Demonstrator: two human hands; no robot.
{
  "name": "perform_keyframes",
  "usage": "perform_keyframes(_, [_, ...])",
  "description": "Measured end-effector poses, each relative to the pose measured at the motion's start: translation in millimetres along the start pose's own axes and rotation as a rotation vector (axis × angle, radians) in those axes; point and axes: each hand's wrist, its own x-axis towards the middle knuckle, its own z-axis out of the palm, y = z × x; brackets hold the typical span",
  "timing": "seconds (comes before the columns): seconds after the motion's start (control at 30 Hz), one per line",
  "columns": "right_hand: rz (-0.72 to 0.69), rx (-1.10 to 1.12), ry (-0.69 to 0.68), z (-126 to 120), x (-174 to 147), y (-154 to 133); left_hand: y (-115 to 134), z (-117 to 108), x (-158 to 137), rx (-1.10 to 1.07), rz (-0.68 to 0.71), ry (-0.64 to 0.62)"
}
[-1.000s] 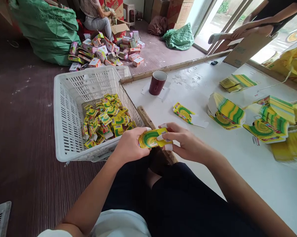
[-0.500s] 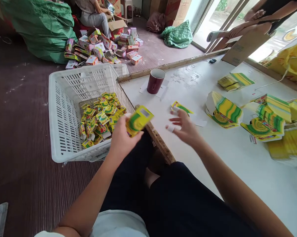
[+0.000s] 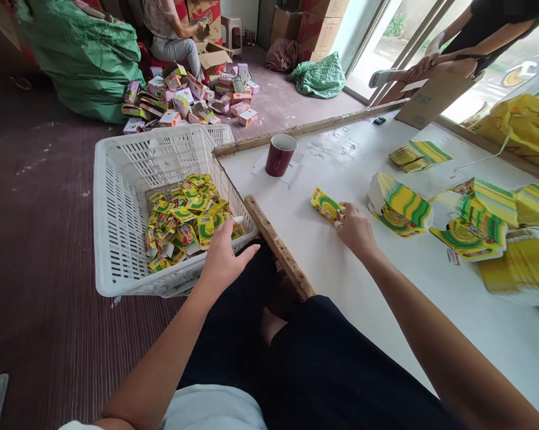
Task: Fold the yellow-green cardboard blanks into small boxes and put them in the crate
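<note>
My left hand [image 3: 224, 258] is open beside the near right rim of the white plastic basket [image 3: 99, 221], thumb and fingers apart and nothing in it. Inside the basket lies a heap of small yellow-green boxes [image 3: 187, 213]; one box [image 3: 205, 232] rests just past my fingertips. On the white table, my right hand [image 3: 357, 232] has its fingers closed at the right end of a flattened yellow-green carton [image 3: 325, 204]. White wraps show on fingers of both hands. To the right stand fanned stacks of the same flat cartons [image 3: 401, 206].
A maroon cup [image 3: 281, 155] stands near the table's wooden edging [image 3: 280, 248]. More carton stacks [image 3: 470, 233] lie at the right. Beyond the basket are a pile of pink boxes [image 3: 184, 98], a green sack [image 3: 90, 71] and a seated person [image 3: 177, 42]. Another person sits at the doorway.
My left hand has let go of a small yellow-green box, which is now in the basket. My right hand has come down onto the flat carton on the table.
</note>
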Motion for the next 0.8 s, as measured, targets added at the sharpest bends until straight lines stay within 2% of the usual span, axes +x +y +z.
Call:
perform_keyframes(0.2, [0.028, 0.043, -0.025, -0.6, 7.9, 2.4, 2.9, 1.5, 0.4, -0.025, -0.016, -0.048])
perform_keyframes(0.37, [0.047, 0.130, 0.035, -2.5, 1.0, -5.1, 4.7, 5.2, 0.8, -0.057, 0.015, -0.069])
perform_keyframes(0.5, [0.107, 0.252, 0.079, -7.7, -4.8, -14.3, 6.8, 5.4, -1.6, -0.109, 0.005, -0.091])
perform_keyframes(0.63, [0.153, 0.437, 0.048, -21.8, -9.6, -35.1, 12.0, 9.3, -7.8, -0.221, -0.041, -0.180])
perform_keyframes(0.73, [0.097, 0.633, -0.054, -41.6, -23.5, -69.8, 18.0, 20.1, -8.5, -0.414, -0.099, -0.245])
perform_keyframes(0.8, [-0.052, 0.912, -0.323, -55.1, -39.0, -99.5, 22.6, 27.9, -6.3, -0.559, -0.120, -0.210])
